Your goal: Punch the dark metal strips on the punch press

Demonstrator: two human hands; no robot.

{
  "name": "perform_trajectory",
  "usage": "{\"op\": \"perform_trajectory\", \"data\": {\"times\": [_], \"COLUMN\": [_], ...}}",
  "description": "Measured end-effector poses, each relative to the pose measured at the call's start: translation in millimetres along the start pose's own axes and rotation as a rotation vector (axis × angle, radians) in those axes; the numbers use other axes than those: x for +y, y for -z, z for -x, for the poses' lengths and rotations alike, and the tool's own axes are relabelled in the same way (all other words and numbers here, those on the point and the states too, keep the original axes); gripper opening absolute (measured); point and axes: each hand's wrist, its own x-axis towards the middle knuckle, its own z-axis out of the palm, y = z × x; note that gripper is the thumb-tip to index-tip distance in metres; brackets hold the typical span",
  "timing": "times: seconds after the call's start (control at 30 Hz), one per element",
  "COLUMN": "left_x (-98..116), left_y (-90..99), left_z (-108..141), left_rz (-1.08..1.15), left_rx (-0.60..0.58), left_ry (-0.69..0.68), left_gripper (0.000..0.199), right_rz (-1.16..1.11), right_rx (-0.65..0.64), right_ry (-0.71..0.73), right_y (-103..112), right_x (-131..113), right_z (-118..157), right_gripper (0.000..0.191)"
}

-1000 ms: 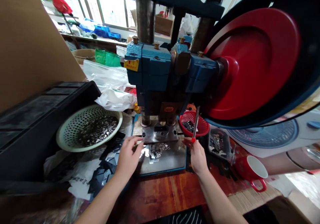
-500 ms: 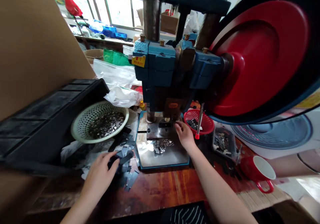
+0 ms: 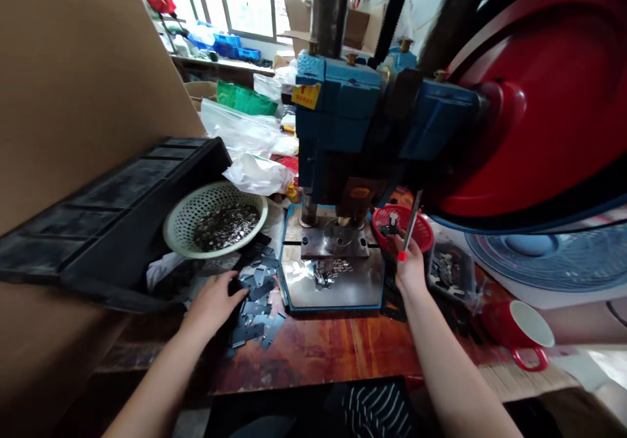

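My left hand is low over the left edge of a pile of flat dark metal pieces, thumb and forefinger apart, with nothing visible between them. My right hand is at the near side of the red basket, its fingers bent by a small light metal piece that looks pinched at the fingertips. A red-tipped lever partly covers those fingers. Between my hands stands the blue press, with small shiny bits on its metal base plate.
A pale green basket of small metal bits stands left of the press beside a black crate. On the right are a clear tray of metal pieces, a red mug and the large red wheel.
My right hand has moved from the press die to the red basket. My left hand remains by the dark pieces. The view has shifted, so the press appears farther right.
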Motion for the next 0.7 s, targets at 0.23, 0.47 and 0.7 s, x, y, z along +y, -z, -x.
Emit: {"op": "perform_trajectory", "data": {"times": [0.23, 0.47, 0.7], "left_x": [-6.1, -5.3, -6.0], "left_y": [-3.1, -1.4, -2.8], "left_z": [-15.3, -5.4, -4.1], "left_rz": [0.043, -0.015, -0.014], "left_rx": [-0.05, -0.03, 0.012], "left_ry": [-0.001, 0.002, -0.007], "left_gripper": [0.045, 0.054, 0.05], "right_rz": [0.615, 1.057, 1.036], "right_rx": [-0.547, -0.616, -0.596], "right_ry": [0.306, 0.661, 0.757], "right_y": [-7.1, -18.7, -10.8], "right_x": [-6.5, -13.1, -10.0], "right_z": [76.4, 96.6, 99.8], "right_gripper": [0.022, 0.019, 0.016]}}
